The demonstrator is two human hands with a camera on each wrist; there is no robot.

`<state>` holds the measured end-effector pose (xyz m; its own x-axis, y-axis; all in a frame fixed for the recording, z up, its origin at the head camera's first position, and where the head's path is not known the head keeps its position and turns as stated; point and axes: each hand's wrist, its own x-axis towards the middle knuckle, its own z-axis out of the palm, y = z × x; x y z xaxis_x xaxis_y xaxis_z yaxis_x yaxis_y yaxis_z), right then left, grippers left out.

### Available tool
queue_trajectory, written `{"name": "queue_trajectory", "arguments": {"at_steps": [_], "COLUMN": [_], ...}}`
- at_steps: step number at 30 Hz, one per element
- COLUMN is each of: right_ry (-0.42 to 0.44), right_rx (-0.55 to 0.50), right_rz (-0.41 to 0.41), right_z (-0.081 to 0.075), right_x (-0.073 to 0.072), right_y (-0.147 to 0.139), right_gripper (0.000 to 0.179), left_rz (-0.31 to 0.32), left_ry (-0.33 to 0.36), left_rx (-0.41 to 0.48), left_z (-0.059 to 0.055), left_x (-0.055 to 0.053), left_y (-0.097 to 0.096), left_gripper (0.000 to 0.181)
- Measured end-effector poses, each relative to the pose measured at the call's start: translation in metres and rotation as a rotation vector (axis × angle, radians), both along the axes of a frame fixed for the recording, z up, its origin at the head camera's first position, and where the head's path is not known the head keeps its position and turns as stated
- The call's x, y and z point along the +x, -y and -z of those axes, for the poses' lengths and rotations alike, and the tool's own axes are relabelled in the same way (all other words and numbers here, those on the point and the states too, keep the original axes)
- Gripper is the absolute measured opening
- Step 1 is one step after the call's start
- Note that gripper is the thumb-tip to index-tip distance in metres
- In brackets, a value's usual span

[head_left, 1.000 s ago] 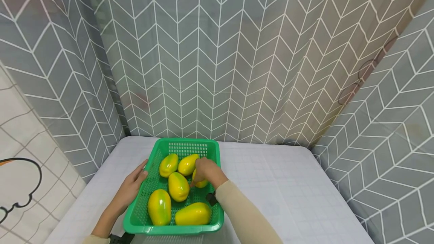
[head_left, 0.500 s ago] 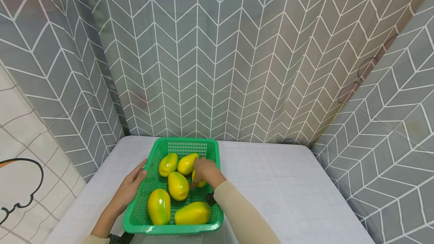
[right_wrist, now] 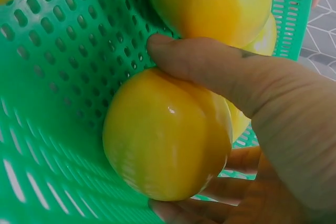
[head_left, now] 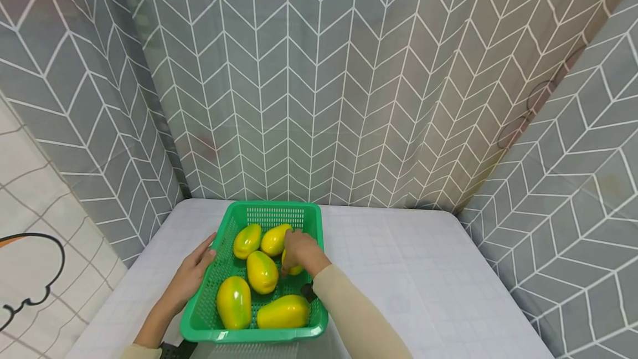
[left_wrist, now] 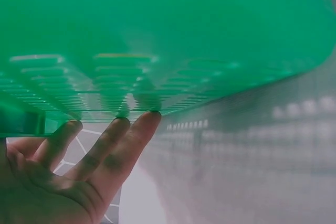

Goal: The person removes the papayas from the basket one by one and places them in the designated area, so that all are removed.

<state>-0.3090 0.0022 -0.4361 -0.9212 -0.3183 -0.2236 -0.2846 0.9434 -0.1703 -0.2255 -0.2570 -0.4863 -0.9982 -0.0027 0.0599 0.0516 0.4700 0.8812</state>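
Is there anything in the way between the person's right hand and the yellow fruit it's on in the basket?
Nothing visible: the right hand grips that yellow fruit directly. The middle fruit lies close on its left in the head view, inside the green basket, but doesn't come between them.

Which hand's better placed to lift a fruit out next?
Right, likely: the right hand grips a fruit between thumb and fingers, inside the basket; the left hand only touches the basket's outside.
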Motion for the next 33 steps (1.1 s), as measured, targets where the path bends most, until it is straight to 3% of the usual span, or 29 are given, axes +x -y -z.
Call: {"name": "queue_trajectory", "arguments": {"at_steps": [18,24,33], "right_ry": [-0.023,-0.032,-0.007], "right_rx": [-0.034,-0.104,-0.242], "right_rz": [0.002,-0.026,-0.06], "right_z": [-0.02,-0.032,-0.047], "right_x": [0.004,0.004,0.001], "right_y": [-0.005,-0.013,-0.029], "right_gripper": [0.11,0.114,0.106], "left_rz": [0.014,0.004,0.003], "left_ry": [-0.005,-0.017,-0.015], "left_rx": [-0.033,-0.047,-0.05], "left_z": [-0.003,-0.006,-0.005], "left_x": [0.0,0.001,0.001], "left_y": [0.0,-0.001,0.0], "left_gripper": [0.063,0.062,0.062]}}
